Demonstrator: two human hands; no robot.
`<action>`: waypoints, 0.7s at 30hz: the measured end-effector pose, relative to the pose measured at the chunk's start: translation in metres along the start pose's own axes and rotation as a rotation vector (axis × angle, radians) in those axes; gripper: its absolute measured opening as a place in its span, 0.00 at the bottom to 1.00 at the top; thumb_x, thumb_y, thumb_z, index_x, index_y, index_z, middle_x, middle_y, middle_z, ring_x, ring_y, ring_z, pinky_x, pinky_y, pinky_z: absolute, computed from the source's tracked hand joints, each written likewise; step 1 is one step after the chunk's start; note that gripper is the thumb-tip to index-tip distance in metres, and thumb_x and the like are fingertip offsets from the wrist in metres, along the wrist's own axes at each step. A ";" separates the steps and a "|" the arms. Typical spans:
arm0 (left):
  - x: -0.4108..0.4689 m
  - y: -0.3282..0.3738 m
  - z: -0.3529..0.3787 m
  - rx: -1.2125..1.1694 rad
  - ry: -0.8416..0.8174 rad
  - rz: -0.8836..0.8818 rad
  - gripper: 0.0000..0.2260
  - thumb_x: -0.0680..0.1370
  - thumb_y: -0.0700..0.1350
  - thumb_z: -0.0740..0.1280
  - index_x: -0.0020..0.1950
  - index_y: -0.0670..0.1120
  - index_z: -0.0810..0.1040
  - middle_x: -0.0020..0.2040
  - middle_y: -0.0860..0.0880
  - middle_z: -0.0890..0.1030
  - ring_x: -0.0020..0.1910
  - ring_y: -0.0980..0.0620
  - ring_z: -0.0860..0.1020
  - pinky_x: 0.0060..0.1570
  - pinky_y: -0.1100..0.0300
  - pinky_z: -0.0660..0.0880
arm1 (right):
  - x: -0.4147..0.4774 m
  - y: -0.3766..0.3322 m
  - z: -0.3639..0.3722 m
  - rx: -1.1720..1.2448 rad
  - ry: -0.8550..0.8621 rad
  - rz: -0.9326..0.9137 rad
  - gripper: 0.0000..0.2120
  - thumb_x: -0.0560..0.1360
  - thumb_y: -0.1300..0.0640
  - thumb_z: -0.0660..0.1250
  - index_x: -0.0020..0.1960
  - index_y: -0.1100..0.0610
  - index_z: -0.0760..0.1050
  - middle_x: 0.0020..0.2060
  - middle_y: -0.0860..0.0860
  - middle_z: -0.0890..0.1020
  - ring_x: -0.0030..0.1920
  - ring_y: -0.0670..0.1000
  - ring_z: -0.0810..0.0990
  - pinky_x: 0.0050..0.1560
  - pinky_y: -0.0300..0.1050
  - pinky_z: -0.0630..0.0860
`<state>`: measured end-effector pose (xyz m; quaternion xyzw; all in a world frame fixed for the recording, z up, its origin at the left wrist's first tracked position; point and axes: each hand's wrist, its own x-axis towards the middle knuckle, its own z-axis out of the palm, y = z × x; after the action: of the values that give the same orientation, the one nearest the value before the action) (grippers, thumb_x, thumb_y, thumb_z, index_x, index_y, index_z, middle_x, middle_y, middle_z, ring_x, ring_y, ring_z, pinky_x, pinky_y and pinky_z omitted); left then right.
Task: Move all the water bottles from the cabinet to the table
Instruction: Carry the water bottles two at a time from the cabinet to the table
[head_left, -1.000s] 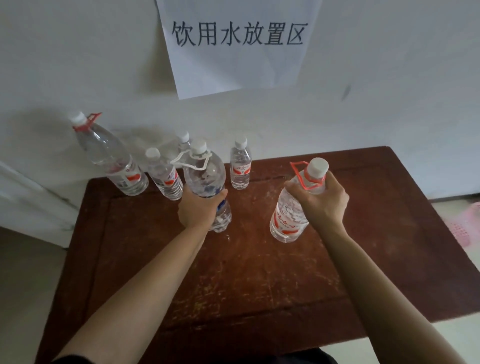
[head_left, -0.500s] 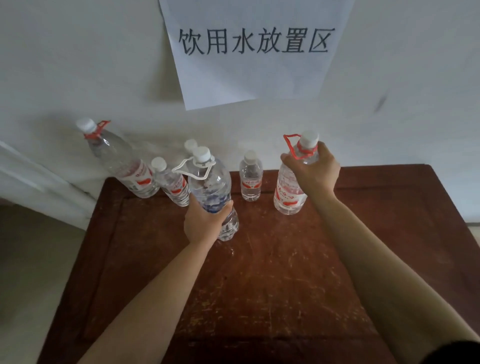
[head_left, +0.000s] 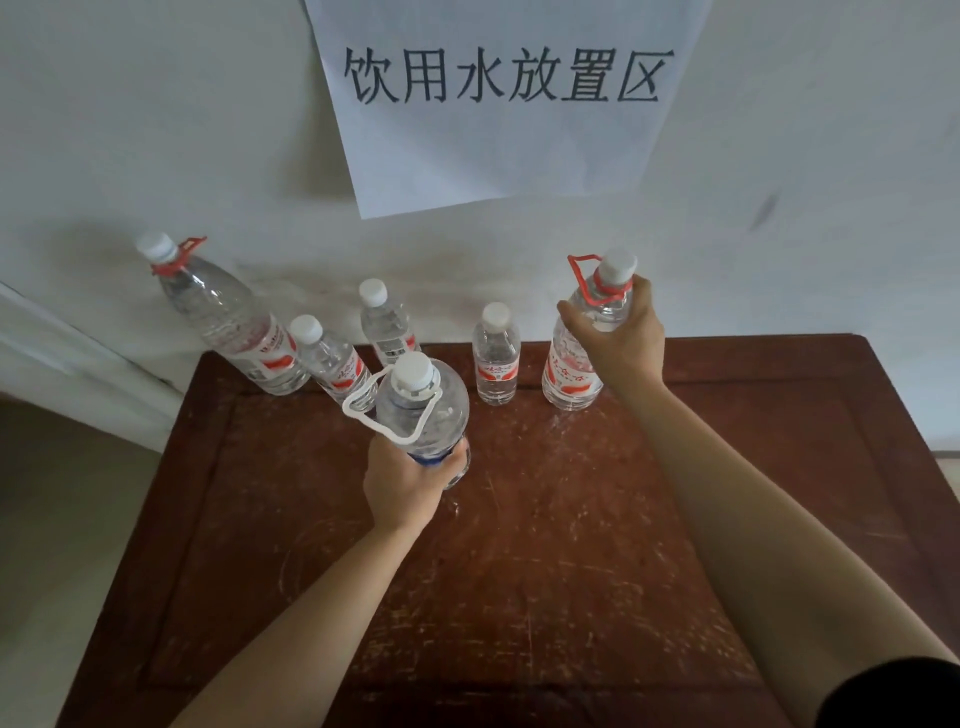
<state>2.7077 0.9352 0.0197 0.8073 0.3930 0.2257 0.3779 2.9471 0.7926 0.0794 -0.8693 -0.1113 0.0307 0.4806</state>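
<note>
Right hand (head_left: 621, 343) moved red-handled bottle (head_left: 569, 374) back toward wall (head_left: 156, 130).

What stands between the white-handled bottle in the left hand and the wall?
The left small bottle and the rear small bottle stand directly behind the white-handled bottle, which the left hand grips.

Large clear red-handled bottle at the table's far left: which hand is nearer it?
Left. The left hand, gripping a white-handled clear bottle, is front-right of the far-left bottle; the right hand holds another red-handled bottle farther right.
</note>
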 end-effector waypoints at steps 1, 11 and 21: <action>0.000 -0.001 -0.001 -0.013 -0.009 0.010 0.31 0.66 0.57 0.79 0.63 0.47 0.75 0.58 0.51 0.81 0.57 0.51 0.79 0.51 0.56 0.77 | -0.002 0.002 0.000 -0.005 -0.014 0.003 0.41 0.65 0.29 0.72 0.70 0.46 0.63 0.63 0.48 0.79 0.60 0.53 0.80 0.60 0.55 0.78; 0.000 0.000 -0.019 -0.119 -0.208 -0.012 0.36 0.68 0.61 0.76 0.71 0.52 0.66 0.65 0.56 0.76 0.63 0.57 0.76 0.57 0.69 0.70 | -0.028 0.015 -0.008 -0.195 -0.166 0.121 0.49 0.71 0.38 0.73 0.80 0.50 0.49 0.75 0.56 0.66 0.72 0.60 0.69 0.68 0.61 0.71; -0.029 -0.004 -0.041 0.074 -0.202 0.080 0.30 0.78 0.58 0.67 0.76 0.47 0.64 0.69 0.48 0.74 0.67 0.48 0.74 0.59 0.53 0.73 | -0.139 0.043 -0.029 -0.528 -0.206 0.065 0.35 0.77 0.30 0.55 0.78 0.47 0.59 0.76 0.56 0.65 0.72 0.59 0.69 0.65 0.61 0.72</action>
<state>2.6614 0.9313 0.0395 0.8543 0.3285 0.1436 0.3763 2.8239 0.7156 0.0507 -0.9598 -0.1359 0.1042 0.2225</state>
